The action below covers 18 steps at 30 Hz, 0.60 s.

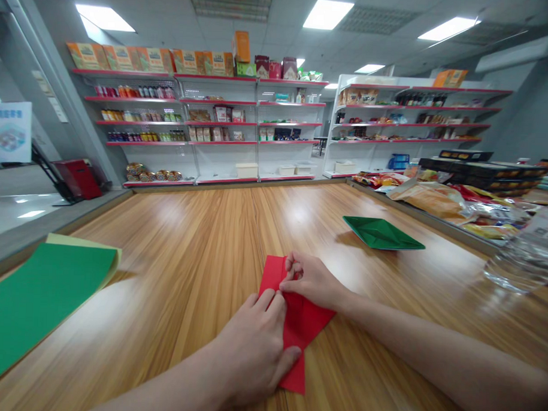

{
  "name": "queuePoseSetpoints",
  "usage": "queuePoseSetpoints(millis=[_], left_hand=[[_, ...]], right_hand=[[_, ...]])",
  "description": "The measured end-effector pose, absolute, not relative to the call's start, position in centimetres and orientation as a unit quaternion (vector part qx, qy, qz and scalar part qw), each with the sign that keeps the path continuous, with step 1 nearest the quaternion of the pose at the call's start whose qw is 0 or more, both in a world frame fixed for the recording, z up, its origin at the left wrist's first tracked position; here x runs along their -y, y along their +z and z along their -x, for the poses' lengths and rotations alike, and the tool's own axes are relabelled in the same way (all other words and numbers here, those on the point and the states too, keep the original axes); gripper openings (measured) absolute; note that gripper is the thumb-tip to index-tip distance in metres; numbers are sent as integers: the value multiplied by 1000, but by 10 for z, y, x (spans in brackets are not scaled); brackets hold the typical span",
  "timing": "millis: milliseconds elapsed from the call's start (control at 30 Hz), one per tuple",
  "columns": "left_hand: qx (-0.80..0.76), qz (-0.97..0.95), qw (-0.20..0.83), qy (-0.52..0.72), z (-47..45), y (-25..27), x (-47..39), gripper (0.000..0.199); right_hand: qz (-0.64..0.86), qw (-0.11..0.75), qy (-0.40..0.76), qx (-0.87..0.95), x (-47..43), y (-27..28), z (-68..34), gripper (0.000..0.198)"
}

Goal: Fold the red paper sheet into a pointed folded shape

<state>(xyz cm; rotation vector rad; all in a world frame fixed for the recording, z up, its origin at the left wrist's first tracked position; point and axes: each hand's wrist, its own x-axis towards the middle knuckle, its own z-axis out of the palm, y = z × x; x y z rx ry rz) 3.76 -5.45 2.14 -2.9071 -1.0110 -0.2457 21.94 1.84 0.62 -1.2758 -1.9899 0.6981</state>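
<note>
A folded sheet of red paper (294, 326) lies on the wooden table in front of me, with one flap spreading to the right. My left hand (262, 343) presses on its left side, fingers curled over the paper and thumb lying across the lower part. On the upper part, my right hand (314, 280) pinches an edge of the red paper between thumb and fingers. The fold between the two hands is partly covered by my fingers. Farther back to the right rests a folded green paper piece (383, 234), apart from both hands.
Green and yellow paper sheets (50, 293) lie at the left. A clear plastic bottle (528, 256) is at the right. Snack packets (463, 203) and dark boxes (486, 171) line the right edge. Stocked shelves (222, 144) stand behind the table (201, 227).
</note>
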Motion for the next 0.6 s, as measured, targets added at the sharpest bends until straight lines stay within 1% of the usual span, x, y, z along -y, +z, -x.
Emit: queuePoseSetpoints(millis=[200,367,600], left_hand=[[330,940,18,-80,-38,23,56,45],[330,940,26,-85,-38,22,56,47],[329,940,32,-81,-36,19,57,49]], right_hand=[[506,334,246,756,-24,7,-220,22],[510,338,242,754,-33,5,-220,22],[504,362,308,722,-51,-5,-223,27]])
